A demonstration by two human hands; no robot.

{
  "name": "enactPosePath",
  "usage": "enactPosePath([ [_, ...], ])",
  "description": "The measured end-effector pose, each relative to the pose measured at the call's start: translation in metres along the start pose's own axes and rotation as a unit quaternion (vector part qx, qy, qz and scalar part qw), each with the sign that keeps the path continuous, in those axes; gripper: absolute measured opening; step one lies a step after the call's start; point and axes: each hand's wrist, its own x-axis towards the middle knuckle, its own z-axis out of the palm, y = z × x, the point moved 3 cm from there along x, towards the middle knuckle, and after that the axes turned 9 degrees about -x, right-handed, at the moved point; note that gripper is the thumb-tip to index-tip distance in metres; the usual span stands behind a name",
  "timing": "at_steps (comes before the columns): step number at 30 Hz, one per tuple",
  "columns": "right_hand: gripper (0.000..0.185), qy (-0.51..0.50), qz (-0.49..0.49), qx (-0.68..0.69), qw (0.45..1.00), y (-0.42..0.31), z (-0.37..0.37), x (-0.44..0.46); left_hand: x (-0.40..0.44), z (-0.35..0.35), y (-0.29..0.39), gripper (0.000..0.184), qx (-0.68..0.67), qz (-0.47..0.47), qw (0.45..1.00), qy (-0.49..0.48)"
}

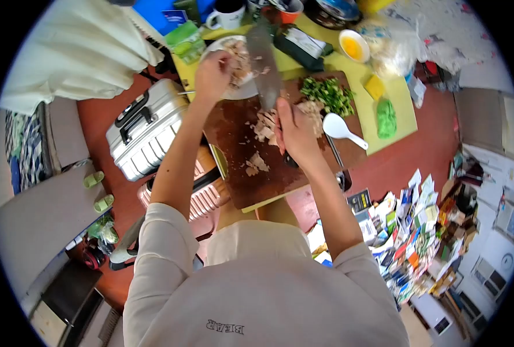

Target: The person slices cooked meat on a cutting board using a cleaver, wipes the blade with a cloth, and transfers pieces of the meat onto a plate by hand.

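Note:
My right hand (294, 130) is wrapped round the handle of a wide cleaver (263, 66), its blade pointing away from me with bits stuck on it. My left hand (215, 72) is at a white plate (248, 89) of chopped pale meat (239, 55), fingers curled; whether they hold a piece is hidden. Under the cleaver lies a brown cutting board (228, 124) with piles of chopped meat (264, 127), a small heap (257, 164) nearer me, and chopped greens (328, 95) at the far right. A white spoon (339, 127) rests at the board's right side.
A yellow-topped table (404, 115) bears a white mug (227, 17), a bowl with something yellow (354, 46), a dark green package (303, 47) and a green bag (386, 118). Silver (147, 130) and pink (213, 196) suitcases stand at the left, piled papers (413, 231) at the right.

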Motion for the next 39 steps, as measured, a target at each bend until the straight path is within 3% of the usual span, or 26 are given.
enactPosePath([
  [2,0.050,0.038,-0.034,-0.077,0.996,0.022,-0.004,0.000,-0.002,-0.001,-0.011,0.014,-0.002,0.011,1.000,-0.005],
  [7,0.046,0.092,-0.005,-0.038,0.995,0.042,-0.039,-0.064,-0.032,0.011,0.021,0.014,-0.065,-0.032,0.997,-0.025],
  [9,0.044,0.136,-0.008,-0.063,0.989,0.065,-0.059,-0.096,-0.043,0.035,0.042,0.014,-0.107,0.024,0.989,-0.094],
  [11,0.041,0.166,0.015,-0.081,0.983,0.093,-0.075,-0.130,-0.051,0.058,0.070,0.015,-0.084,0.011,0.978,-0.189],
  [13,0.040,0.175,0.038,-0.091,0.980,0.112,-0.087,-0.158,-0.055,0.084,0.090,0.020,-0.036,0.067,0.965,-0.250],
  [15,0.030,0.167,0.108,-0.102,0.975,0.137,-0.096,-0.179,-0.059,0.111,0.104,0.022,-0.031,0.055,0.960,-0.272],
  [18,0.035,0.175,0.120,-0.116,0.970,0.161,-0.095,-0.189,-0.057,0.151,0.100,0.023,-0.011,0.042,0.952,-0.303],
  [23,0.038,0.193,0.155,-0.151,0.957,0.184,-0.091,-0.189,-0.058,0.176,0.107,0.025,0.037,0.044,0.942,-0.331],
  [29,0.041,0.198,0.108,-0.168,0.960,0.189,-0.089,-0.184,-0.066,0.178,0.114,0.026,0.093,0.114,0.938,-0.314],
  [32,0.041,0.206,0.072,-0.212,0.953,0.183,-0.089,-0.180,-0.067,0.177,0.117,0.022,0.079,0.121,0.935,-0.325],
  [34,0.040,0.195,0.089,-0.184,0.959,0.183,-0.089,-0.174,-0.067,0.175,0.118,0.021,0.075,0.072,0.926,-0.363],
  [39,0.040,0.179,0.094,-0.139,0.969,0.180,-0.089,-0.160,-0.072,0.169,0.109,0.019,0.028,0.120,0.929,-0.348],
])
